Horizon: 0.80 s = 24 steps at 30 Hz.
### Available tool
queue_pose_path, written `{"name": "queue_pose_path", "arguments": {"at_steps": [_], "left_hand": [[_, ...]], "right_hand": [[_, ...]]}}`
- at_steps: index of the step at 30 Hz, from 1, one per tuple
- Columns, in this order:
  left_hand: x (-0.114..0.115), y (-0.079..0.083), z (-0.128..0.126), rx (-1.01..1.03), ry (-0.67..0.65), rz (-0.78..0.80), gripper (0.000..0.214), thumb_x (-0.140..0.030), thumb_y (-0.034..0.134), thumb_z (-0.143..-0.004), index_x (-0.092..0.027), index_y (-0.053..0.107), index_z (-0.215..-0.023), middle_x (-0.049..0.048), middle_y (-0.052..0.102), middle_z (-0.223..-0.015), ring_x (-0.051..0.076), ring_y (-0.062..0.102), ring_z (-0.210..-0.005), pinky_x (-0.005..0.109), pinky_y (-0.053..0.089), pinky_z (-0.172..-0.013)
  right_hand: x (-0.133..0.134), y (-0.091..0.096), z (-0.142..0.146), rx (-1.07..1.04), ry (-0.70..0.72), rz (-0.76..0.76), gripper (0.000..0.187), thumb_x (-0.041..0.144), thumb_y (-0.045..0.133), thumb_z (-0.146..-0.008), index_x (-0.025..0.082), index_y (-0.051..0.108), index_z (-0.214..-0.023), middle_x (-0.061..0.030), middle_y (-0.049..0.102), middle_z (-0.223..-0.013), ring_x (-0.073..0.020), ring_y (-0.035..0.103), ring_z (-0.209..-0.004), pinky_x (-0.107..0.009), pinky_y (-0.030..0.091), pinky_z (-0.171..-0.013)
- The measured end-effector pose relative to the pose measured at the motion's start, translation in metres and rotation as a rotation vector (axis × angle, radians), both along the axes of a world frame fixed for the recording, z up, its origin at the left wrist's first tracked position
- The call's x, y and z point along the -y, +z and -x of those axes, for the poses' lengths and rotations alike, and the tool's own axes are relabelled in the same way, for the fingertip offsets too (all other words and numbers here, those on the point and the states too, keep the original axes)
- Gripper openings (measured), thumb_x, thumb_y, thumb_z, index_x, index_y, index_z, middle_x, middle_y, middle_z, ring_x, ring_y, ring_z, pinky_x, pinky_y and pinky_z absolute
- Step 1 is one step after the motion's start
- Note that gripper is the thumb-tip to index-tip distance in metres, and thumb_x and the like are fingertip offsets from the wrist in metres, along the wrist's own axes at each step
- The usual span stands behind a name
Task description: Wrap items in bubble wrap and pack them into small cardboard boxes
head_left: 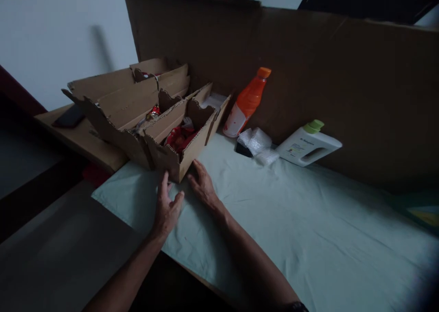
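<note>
Forearms (254, 257) stretch in over the pale cloth (267, 197), and there's the cardboard bin (161, 158), just beyond both sets of fingertips! Left hand (168, 209), thumb and fingers spread, sits by the near corner; right hand (205, 188), loosely spread too, lies beside the bin's right wall, pinching nothing. Firm contact? Can't tell. Looks like a lining-up step, red contents (178, 139) inside; any further nudge calls for even pressure from both sides.
</note>
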<state>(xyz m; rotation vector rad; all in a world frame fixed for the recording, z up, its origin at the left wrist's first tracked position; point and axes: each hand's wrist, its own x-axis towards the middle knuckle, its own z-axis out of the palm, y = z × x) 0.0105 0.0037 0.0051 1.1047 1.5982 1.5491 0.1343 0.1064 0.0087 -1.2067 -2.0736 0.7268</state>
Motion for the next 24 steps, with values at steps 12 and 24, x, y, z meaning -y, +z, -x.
{"name": "queue_pose_path", "arguments": {"at_steps": [12, 24], "left_hand": [[-0.050, 0.061, -0.045, -0.732, -0.670, -0.176, 0.031, -0.013, 0.056, -0.082, -0.020, 0.071, -0.108, 0.0077, 0.074, -0.109, 0.022, 0.066, -0.108, 0.036, 0.052, -0.101], [-0.120, 0.009, -0.072, -0.794, -0.666, -0.211, 0.019, -0.010, 0.058, -0.081, -0.019, 0.072, -0.090, 0.0094, 0.071, -0.104, 0.024, 0.061, -0.105, 0.041, 0.048, -0.100]], "right_hand": [[0.155, 0.019, -0.024, 0.229, 0.550, -0.041, 0.044, 0.026, 0.063, -0.090, 0.022, 0.064, -0.133, -0.0116, 0.064, -0.139, -0.0309, 0.049, -0.139, -0.054, 0.035, -0.119], [-0.022, 0.231, -0.025, 0.432, -0.020, -0.340, 0.026, 0.024, 0.052, -0.096, 0.019, 0.077, -0.102, -0.0087, 0.077, -0.100, -0.0246, 0.072, -0.095, -0.039, 0.056, -0.088]]}}
